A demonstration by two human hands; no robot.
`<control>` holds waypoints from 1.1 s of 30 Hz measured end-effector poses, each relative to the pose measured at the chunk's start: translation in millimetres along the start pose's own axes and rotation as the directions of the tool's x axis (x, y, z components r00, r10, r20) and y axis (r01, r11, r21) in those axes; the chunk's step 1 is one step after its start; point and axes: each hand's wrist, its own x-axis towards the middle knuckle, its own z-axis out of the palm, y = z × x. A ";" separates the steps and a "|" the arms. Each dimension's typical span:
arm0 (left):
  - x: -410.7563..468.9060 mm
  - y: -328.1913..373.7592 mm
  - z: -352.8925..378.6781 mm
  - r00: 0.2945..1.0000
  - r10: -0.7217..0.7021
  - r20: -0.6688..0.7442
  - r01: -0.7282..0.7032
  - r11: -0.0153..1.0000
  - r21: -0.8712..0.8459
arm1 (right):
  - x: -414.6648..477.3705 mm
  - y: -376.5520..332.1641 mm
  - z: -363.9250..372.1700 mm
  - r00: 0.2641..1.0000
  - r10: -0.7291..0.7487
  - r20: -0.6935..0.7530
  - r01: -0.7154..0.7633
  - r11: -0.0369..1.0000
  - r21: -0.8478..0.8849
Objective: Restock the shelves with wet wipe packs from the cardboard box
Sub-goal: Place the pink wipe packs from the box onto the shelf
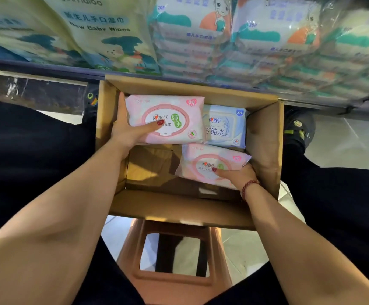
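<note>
An open cardboard box point(265, 137) sits on the floor between my knees. My left hand point(124, 130) grips a pink wet wipe pack point(179, 111) at its left end, thumb on its lid, at the box's far left. My right hand point(238, 176) holds a second pink wet wipe pack point(203, 166) at the box's near right, thumb on top. A blue wet wipe pack point(225, 126) lies at the far right of the box, partly under the first pink pack. The box's bare bottom shows at the near left.
The shelf point(47, 67) edge runs just beyond the box, stocked with baby wipe bundles point(113, 34) and wrapped multi-packs point(267, 40). A brown plastic stool point(174, 280) is under me. My dark-clothed legs flank the box; pale floor tiles point(344, 146) show at the right.
</note>
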 end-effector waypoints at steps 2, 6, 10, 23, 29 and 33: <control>-1.0 1.9 2.2 1.000 -0.015 -0.006 0.015 1.000 -0.013 | 1.6 3.7 -1.7 0.997 0.065 0.044 -0.070 0.991 0.115; -2.9 0.4 7.7 0.998 -0.061 -0.022 0.059 0.994 -0.088 | 2.7 7.9 3.2 0.985 0.139 0.101 -0.163 0.946 0.281; 1.4 -4.4 5.2 0.997 -0.055 -0.056 0.047 0.989 -0.140 | 4.9 7.8 14.2 0.985 0.132 0.106 -0.162 0.922 0.351; 8.9 -2.0 -3.0 0.987 -0.135 0.081 0.142 0.986 -0.084 | 12.3 16.1 13.6 0.931 0.114 0.347 -0.245 0.901 0.359; -4.7 0.2 3.6 0.980 -0.115 0.164 0.147 0.969 -0.199 | 7.1 19.0 19.8 0.929 0.096 0.356 -0.271 0.833 0.482; -7.4 2.9 3.6 0.976 -0.143 0.167 0.181 0.954 -0.239 | 3.5 18.7 24.3 0.906 0.058 0.419 -0.294 0.800 0.523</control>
